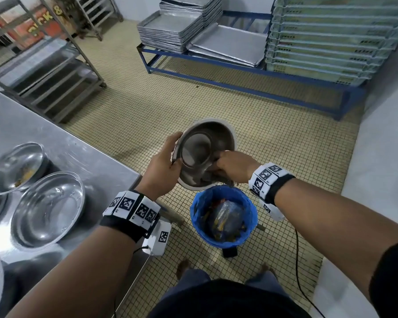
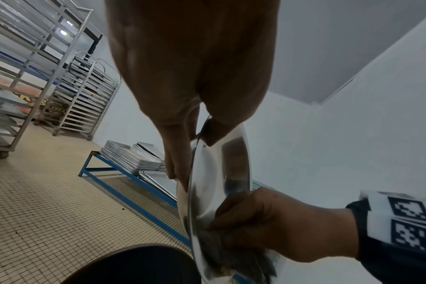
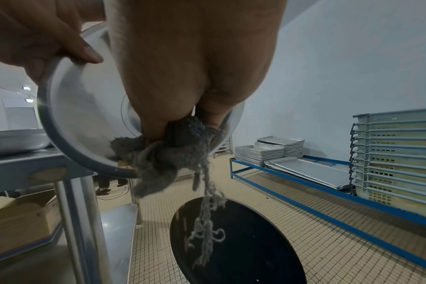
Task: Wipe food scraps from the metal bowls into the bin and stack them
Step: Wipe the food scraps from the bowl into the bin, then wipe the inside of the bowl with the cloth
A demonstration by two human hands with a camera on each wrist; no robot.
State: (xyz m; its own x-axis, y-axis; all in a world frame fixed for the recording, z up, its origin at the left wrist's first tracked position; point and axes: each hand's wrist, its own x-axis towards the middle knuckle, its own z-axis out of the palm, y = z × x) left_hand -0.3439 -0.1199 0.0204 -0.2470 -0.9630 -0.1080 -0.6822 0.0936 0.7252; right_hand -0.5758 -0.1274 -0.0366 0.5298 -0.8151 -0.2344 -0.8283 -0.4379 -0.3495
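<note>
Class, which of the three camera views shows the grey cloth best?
The right wrist view: the grey cloth fills the middle, bunched in the right hand at the lower rim of the metal bowl, threads dangling. The left wrist view shows part of it, blurred. The head view shows only a sliver.

Yellow letters on the red-orange sign [image 1: 41,20] behind the steel rack, head view top left: partial "CK &" legible, remainder cut off by rack bars. Black-and-white square coded markers on the white wrist bands [image 1: 133,208], both wrists: patterns only, no readable characters. Small print beside the markers too small to read. No other text legible in wrist views.
</note>
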